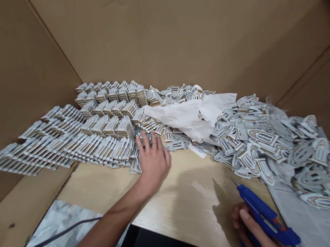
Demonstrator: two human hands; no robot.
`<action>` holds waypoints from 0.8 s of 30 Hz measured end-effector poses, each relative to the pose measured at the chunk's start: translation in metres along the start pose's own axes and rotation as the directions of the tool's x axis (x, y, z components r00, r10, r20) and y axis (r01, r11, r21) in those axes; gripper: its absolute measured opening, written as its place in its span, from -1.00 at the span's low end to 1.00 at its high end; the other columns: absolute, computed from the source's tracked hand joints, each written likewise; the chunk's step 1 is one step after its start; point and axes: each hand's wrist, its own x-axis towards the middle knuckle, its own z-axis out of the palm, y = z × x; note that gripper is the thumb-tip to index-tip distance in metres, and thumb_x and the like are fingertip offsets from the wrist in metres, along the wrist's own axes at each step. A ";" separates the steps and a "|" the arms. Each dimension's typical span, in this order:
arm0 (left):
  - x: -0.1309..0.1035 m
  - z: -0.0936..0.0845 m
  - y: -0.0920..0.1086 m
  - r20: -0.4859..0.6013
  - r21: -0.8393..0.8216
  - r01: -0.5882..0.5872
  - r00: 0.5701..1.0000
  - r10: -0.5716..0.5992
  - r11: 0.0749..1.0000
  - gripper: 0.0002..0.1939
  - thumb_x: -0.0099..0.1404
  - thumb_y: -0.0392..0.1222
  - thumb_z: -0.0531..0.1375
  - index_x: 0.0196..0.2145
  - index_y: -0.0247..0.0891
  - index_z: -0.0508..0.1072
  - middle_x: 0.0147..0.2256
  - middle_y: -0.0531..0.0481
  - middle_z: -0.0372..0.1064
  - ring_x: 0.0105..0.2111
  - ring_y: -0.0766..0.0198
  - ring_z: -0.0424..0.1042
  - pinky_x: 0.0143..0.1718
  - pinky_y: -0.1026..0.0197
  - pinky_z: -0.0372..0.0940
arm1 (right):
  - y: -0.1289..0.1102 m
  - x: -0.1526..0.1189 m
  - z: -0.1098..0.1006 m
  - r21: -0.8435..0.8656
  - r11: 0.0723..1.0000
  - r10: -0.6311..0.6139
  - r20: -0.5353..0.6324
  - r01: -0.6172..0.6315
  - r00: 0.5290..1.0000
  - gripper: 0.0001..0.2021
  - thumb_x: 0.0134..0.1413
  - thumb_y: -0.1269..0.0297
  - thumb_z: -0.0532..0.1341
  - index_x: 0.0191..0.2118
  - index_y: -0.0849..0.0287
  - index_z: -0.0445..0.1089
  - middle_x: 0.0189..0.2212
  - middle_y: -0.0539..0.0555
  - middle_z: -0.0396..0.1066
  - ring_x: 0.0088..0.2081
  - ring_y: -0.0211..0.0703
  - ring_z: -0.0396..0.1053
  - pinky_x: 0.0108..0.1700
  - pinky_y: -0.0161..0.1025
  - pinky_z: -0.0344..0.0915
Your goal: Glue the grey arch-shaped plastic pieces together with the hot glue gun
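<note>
My left hand (153,157) lies at the right end of the stacked window-shaped pieces (114,125), its fingers apart and pointing away from me, touching pieces there. What lies under its palm is hidden. At the lower right, my right hand (254,231) is wrapped round a blue glue gun (262,212), whose tip points up and to the left above the wooden table (191,186). A large loose heap of window-shaped pieces (262,138) spreads over the right side. Crumpled white paper (192,114) lies between the stacks and this heap.
Cardboard walls (183,23) stand behind and on both sides. Slanting rows of overlapping pieces (31,154) fill the left. A dark cable (45,242) crosses the lower left above a grey-white sheet (56,230). Another pale sheet (306,213) lies at the lower right.
</note>
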 end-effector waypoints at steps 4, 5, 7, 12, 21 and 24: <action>0.009 -0.005 0.008 0.054 0.071 -0.044 0.998 0.040 0.996 -0.27 0.50 -0.10 0.04 0.45 -0.71 0.30 0.54 -0.49 0.04 0.61 -0.42 -0.25 0.61 -0.38 -0.48 | -0.002 -0.001 0.002 0.025 1.000 -0.001 -0.002 0.001 1.000 -0.54 0.01 -0.12 0.60 -0.23 0.12 0.55 -0.41 0.06 0.54 -0.63 -0.31 0.24 -0.64 -0.33 0.15; 0.011 -0.006 0.009 0.068 0.083 -0.057 0.996 0.051 0.995 -0.26 0.48 -0.10 0.06 0.44 -0.72 0.31 0.54 -0.51 0.04 0.61 -0.45 -0.25 0.61 -0.38 -0.48 | -0.002 -0.001 0.002 0.028 1.000 -0.001 0.004 0.000 1.000 -0.55 0.02 -0.12 0.60 -0.24 0.13 0.54 -0.42 0.06 0.53 -0.63 -0.33 0.23 -0.64 -0.35 0.13; 0.016 -0.008 0.010 0.080 0.088 -0.056 0.996 0.049 0.995 -0.25 0.45 -0.08 0.10 0.43 -0.68 0.34 0.54 -0.52 0.03 0.60 -0.50 -0.22 0.59 -0.43 -0.45 | -0.003 -0.001 0.003 0.014 1.000 -0.005 0.015 0.005 1.000 -0.56 0.07 -0.12 0.57 -0.26 0.15 0.52 -0.45 0.05 0.51 -0.64 -0.33 0.22 -0.65 -0.36 0.11; 0.022 -0.011 0.005 0.083 0.100 -0.017 0.997 0.009 0.995 -0.25 0.39 -0.04 0.16 0.45 -0.42 0.37 0.59 -0.32 -0.05 0.62 -0.43 -0.33 0.56 -0.51 -0.47 | -0.001 0.000 0.003 0.004 1.000 0.002 -0.008 -0.002 1.000 -0.56 0.07 -0.14 0.56 -0.26 0.12 0.53 -0.45 0.05 0.53 -0.66 -0.32 0.21 -0.65 -0.32 0.11; 0.047 -0.009 0.000 0.159 0.100 -0.061 0.986 0.044 0.993 -0.08 0.34 0.10 0.24 0.53 -0.40 0.24 0.62 -0.23 -0.20 0.63 -0.33 -0.47 0.54 -0.50 -0.62 | -0.003 0.001 0.003 0.029 1.000 0.006 0.034 -0.007 0.999 -0.59 0.13 -0.11 0.54 -0.28 0.12 0.49 -0.46 0.03 0.51 -0.65 -0.33 0.22 -0.65 -0.36 0.08; 0.050 -0.009 -0.002 0.189 0.122 -0.087 0.980 0.063 0.989 -0.12 0.39 0.15 0.20 0.50 -0.43 0.29 0.61 -0.23 -0.17 0.63 -0.32 -0.48 0.54 -0.53 -0.60 | -0.005 -0.001 0.006 0.036 0.999 0.005 0.021 -0.006 1.000 -0.58 0.12 -0.11 0.54 -0.29 0.13 0.50 -0.46 0.03 0.50 -0.66 -0.34 0.21 -0.65 -0.35 0.06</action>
